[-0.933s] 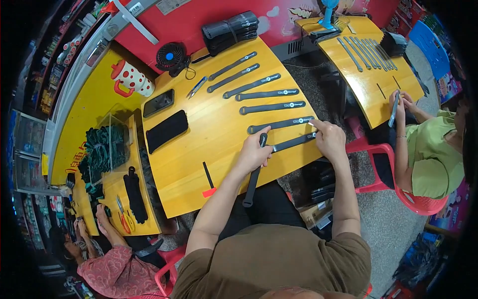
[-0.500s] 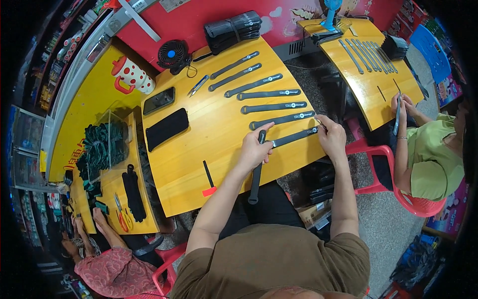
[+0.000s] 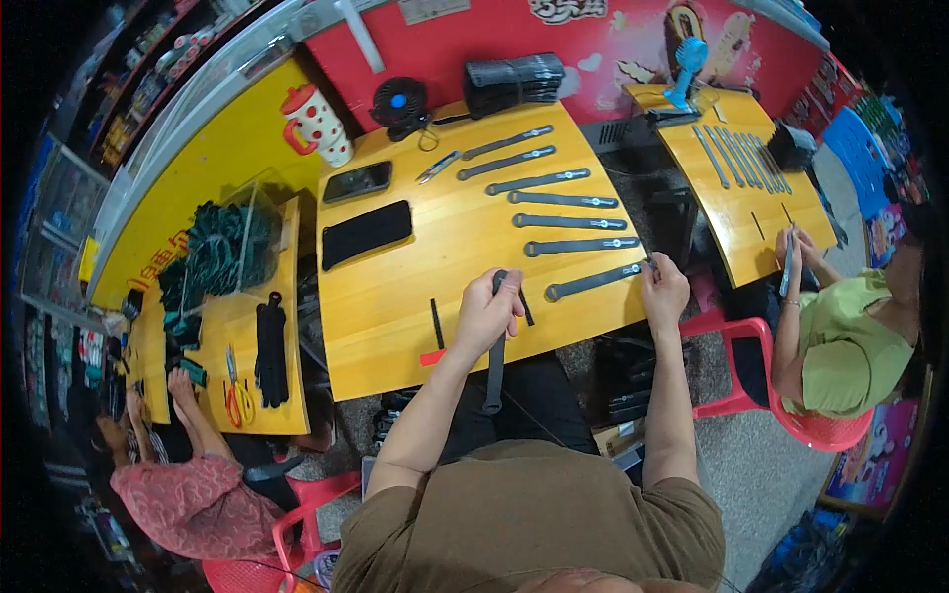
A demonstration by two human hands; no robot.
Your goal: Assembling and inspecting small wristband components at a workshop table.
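Note:
My left hand is closed around a dark grey strap, which hangs down over the table's front edge. At the right edge of the yellow table, my right hand pinches the printed end of the nearest flat strap. That strap lies on the table, its rounded end pointing left. Beyond it several similar straps lie spread out in a row, one behind another. Beside my left fingers is a thin black strip. Another black strip lies left of that hand, by a small red piece.
A phone, a black pouch, a cutter knife, a small black fan, a dotted tumbler and a black strap bundle occupy the far side. Co-workers sit at tables left and right; scissors lie on the left one.
My left hand has moved left, away from the nearest strap, uncovering its rounded end and a black strip. My right hand stays at that strap's printed end. The whole view has shifted.

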